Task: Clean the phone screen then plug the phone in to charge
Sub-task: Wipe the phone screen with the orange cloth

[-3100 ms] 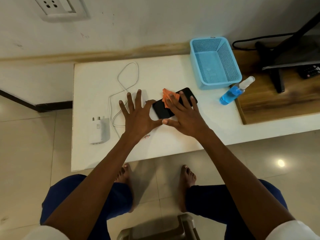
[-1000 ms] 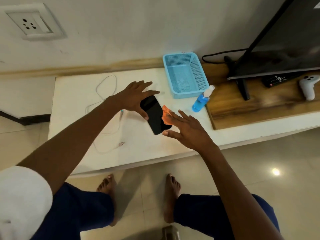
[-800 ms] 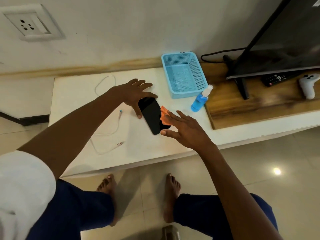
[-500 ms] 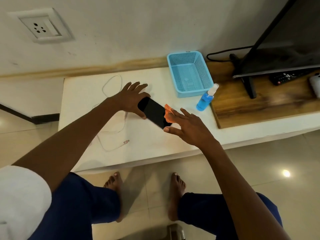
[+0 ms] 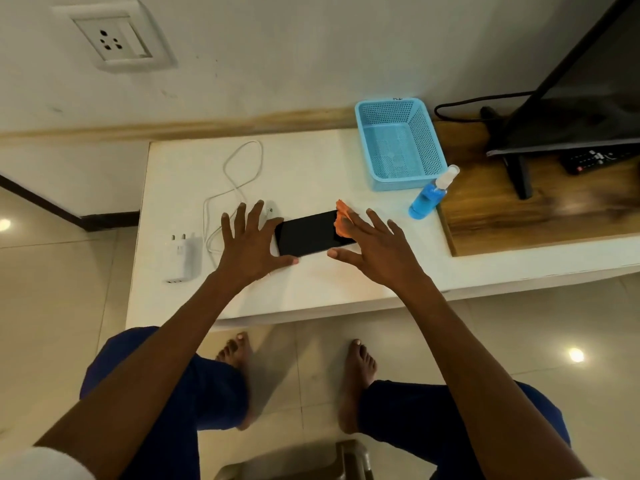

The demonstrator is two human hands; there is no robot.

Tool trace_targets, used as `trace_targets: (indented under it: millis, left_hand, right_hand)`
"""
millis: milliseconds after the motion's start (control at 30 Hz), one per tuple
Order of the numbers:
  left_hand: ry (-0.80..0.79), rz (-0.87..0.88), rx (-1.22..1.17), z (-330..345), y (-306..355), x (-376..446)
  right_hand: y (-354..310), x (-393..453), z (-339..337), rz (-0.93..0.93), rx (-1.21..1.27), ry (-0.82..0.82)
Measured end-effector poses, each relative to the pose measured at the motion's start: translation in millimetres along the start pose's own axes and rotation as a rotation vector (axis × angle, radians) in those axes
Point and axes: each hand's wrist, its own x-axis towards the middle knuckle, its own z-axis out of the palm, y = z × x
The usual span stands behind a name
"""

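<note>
The phone [image 5: 311,237] lies flat on the white desk [image 5: 311,168], screen up and dark, with its long side running from 9 to 3 o'clock. My left hand [image 5: 251,245] is at the phone's 9 o'clock end, the fingers spread wide and straight; its thumb lies along the near edge of the phone and the palm is over the desk. My right hand [image 5: 375,251] is at the 3 o'clock end, also wide, with straight fingers. Under these fingers is the orange cloth [image 5: 343,221], pressed on the right part of the screen; a piece of it shows at 12 o'clock from my fingers.

At 9 o'clock from my left hand stands the white charger [image 5: 181,259], and its white cable [image 5: 239,178] makes loops toward 12 o'clock. The blue basket [image 5: 400,143] is at 1 o'clock from the phone, and just beside it, nearer to me, the blue spray bottle [image 5: 429,195] lies tilted. The wall socket [image 5: 116,38] is at 11 o'clock, high on the wall.
</note>
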Motion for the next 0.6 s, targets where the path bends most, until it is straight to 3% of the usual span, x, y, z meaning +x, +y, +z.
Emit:
trace_targets:
  millis: [433, 600]
  left_hand:
    - [0.017, -0.019, -0.1, 0.3, 1.0, 0.3]
    - [0.044, -0.023, -0.043, -2.6, -0.4, -2.0]
  right_hand:
    - [-27.3, 24.5, 24.7, 0.066, -0.117, 0.028]
    - [-38.8, 31.9, 33.8, -0.075, -0.137, 0.027]
